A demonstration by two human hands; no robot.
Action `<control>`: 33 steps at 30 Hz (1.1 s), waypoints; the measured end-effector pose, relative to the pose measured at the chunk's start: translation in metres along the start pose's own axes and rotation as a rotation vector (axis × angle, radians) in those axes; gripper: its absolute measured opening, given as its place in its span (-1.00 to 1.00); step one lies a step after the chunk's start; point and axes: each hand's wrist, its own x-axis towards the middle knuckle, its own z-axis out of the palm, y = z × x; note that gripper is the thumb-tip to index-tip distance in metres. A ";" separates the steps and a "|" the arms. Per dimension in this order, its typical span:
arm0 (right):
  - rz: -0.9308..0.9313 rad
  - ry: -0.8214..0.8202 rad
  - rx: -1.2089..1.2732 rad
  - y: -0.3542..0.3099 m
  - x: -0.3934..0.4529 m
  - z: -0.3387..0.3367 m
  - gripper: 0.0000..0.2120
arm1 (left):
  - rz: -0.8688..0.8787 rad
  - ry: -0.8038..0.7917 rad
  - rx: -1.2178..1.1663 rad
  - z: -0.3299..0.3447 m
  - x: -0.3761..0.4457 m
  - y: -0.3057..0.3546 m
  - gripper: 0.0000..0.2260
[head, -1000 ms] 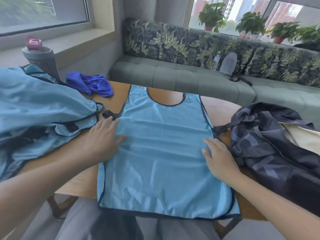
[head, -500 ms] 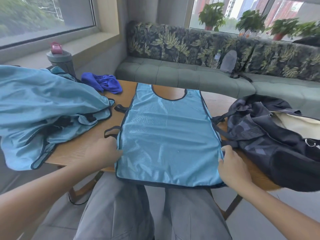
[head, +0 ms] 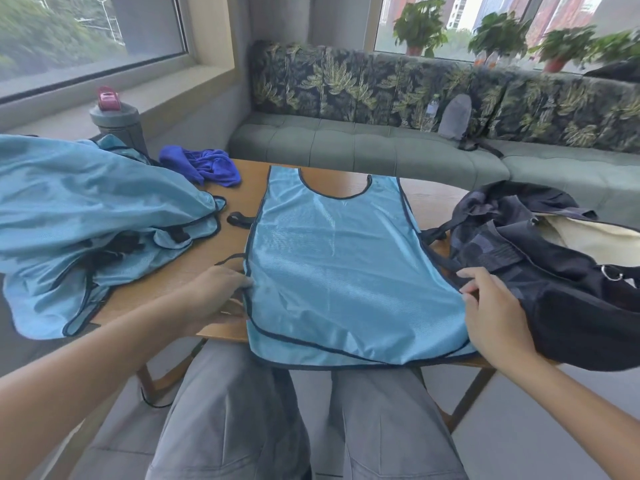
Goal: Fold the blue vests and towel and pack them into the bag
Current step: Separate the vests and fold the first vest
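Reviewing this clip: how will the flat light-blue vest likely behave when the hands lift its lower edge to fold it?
The vest probably goes floppy: its hem already droops over the table edge. Its sheen suggests thin, slick fabric, so it may slide on the wood. The left hand and right hand hold opposite side edges, which should keep it from bunching.

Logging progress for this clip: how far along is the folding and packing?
Early. Done: one vest lies flat on the table. In hand: left hand and right hand pinch its side edges. Left: the heaped vests, the crumpled towel, and all packing into the bag.
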 end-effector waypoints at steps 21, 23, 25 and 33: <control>-0.154 -0.423 -0.124 -0.014 0.069 0.068 -0.56 | 0.486 0.220 1.030 0.055 0.037 -0.049 -0.37; -0.178 -0.435 -0.248 -0.006 0.079 0.076 -0.51 | 0.477 0.215 1.141 0.049 0.041 -0.062 -0.22; -0.199 -0.433 -0.404 0.005 0.083 0.078 -0.44 | 0.504 0.242 1.170 0.041 0.045 -0.070 -0.17; -0.167 -0.490 -0.305 0.016 0.074 0.073 -0.32 | 0.480 0.186 1.160 0.012 0.058 -0.062 -0.22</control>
